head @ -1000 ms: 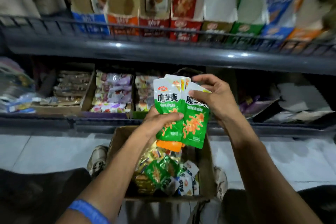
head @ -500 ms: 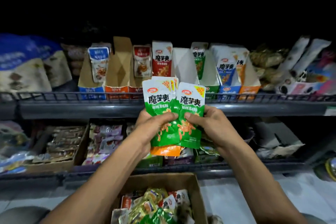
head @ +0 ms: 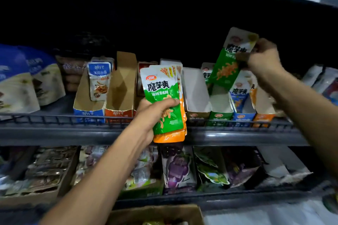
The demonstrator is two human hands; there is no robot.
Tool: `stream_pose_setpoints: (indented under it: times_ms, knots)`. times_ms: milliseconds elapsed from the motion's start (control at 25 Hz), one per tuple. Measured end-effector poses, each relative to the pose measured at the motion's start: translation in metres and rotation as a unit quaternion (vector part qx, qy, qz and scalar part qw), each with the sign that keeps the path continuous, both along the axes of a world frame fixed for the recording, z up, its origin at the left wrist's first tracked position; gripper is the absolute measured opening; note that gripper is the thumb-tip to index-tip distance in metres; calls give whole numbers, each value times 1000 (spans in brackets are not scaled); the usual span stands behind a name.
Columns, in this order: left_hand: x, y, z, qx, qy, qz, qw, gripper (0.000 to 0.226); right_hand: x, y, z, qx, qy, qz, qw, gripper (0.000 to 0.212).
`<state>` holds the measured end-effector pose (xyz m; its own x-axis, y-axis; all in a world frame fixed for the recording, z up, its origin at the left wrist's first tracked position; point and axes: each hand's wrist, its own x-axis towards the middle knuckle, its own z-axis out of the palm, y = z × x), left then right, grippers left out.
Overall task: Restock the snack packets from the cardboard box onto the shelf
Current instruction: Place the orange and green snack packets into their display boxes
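Above the green display carton (head: 218,115) on the shelf (head: 237,136), right hand (head: 263,58) pinches a single green snack packet (head: 227,67) by its upper edge, packet tilted, lower end down near the carton's opening. Left hand (head: 155,113), in front of the shelf rail, is clamped around a fanned stack of packets (head: 165,102), green one foremost, orange ones behind. Cardboard box (head: 155,214) sits below at the bottom edge of view, only its rim showing; purple grape packets (head: 176,168) stand on the lower shelf.
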<state>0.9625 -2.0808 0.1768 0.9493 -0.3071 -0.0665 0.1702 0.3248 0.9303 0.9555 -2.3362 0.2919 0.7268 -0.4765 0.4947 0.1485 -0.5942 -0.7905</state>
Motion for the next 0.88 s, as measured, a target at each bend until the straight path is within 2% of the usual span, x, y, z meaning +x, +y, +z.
stream_pose_setpoints:
  times_ms: [80, 160, 320, 480, 600, 760, 800, 840, 880]
  knots:
    - [9, 4, -1, -5, 12, 9, 1000, 28, 27, -5, 7, -17, 54, -1, 998, 42]
    - [16, 7, -2, -7, 20, 13, 1000, 29, 43, -8, 0, -100, 107, -6, 989, 42]
    - [22, 15, -4, -18, 10, 20, 1000, 27, 52, -14, -21, -329, 209, 17, 921, 42]
    - [23, 12, -3, -8, 6, 23, 1000, 27, 64, -21, -34, -529, 190, -78, 823, 29]
    - [22, 9, -4, -2, 12, 13, 1000, 29, 72, -26, -46, -579, 143, -124, 793, 30]
    - [19, 7, -3, -2, 17, 11, 1000, 32, 68, -22, -46, -554, 147, -209, 792, 32]
    - [17, 7, -2, -4, 19, 7, 1000, 33, 60, -18, -43, -532, 125, -229, 806, 32]
    - [15, 7, -1, -4, 22, 5, 1000, 34, 48, -10, -39, -492, 85, -226, 836, 31]
    - [12, 6, 0, -3, 23, 3, 1000, 35, 33, 2, -38, -427, 33, -196, 882, 28]
